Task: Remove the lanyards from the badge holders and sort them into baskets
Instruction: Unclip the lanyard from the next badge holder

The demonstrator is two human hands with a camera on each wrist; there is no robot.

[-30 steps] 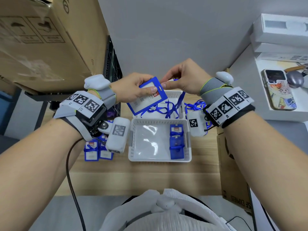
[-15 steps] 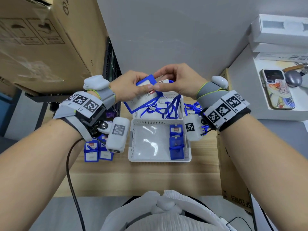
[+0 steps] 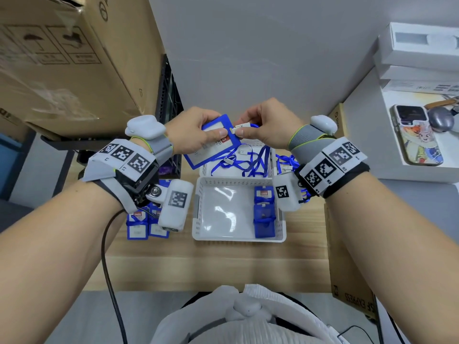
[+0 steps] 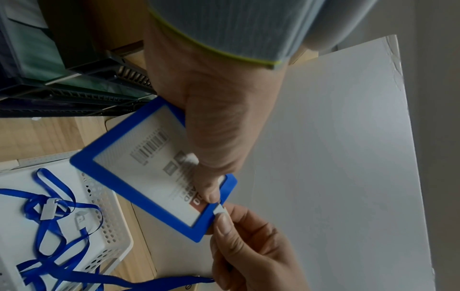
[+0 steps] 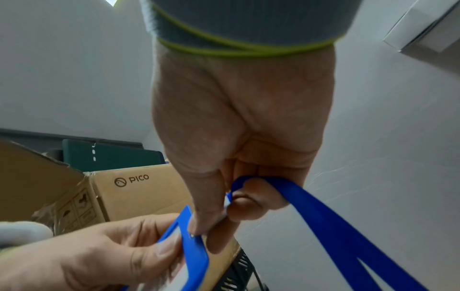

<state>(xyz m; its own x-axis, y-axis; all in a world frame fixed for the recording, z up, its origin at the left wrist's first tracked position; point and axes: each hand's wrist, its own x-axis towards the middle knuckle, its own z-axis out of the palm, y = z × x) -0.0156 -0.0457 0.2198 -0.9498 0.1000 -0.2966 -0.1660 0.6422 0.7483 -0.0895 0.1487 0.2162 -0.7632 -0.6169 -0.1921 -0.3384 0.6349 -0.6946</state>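
Observation:
My left hand [image 3: 211, 134] grips a blue badge holder [image 3: 216, 145] by its upper edge, thumb on the card face, above the far basket. Its barcode card shows in the left wrist view on the badge holder [image 4: 154, 169]. My right hand [image 3: 244, 129] pinches the white clip [image 4: 220, 210] of the blue lanyard [image 5: 336, 226] at the holder's top edge. The ribbon hangs down past my right palm. The far white basket [image 3: 273, 157] holds several loose lanyards [image 3: 248, 162]. The near white basket [image 3: 238, 239] holds two blue badge holders [image 3: 264, 212] at its right side.
More badges with lanyards [image 3: 146, 223] lie on the wooden table [image 3: 223, 264] left of the near basket. A big cardboard box [image 3: 62, 58] and black crate [image 3: 169, 100] stand at back left. A white shelf [image 3: 372, 145] with a phone [image 3: 417, 137] is at right.
The hands have drawn slightly closer together. The badge holder's top corner has turned toward the right hand, whose thumb and finger now sit on the white clip.

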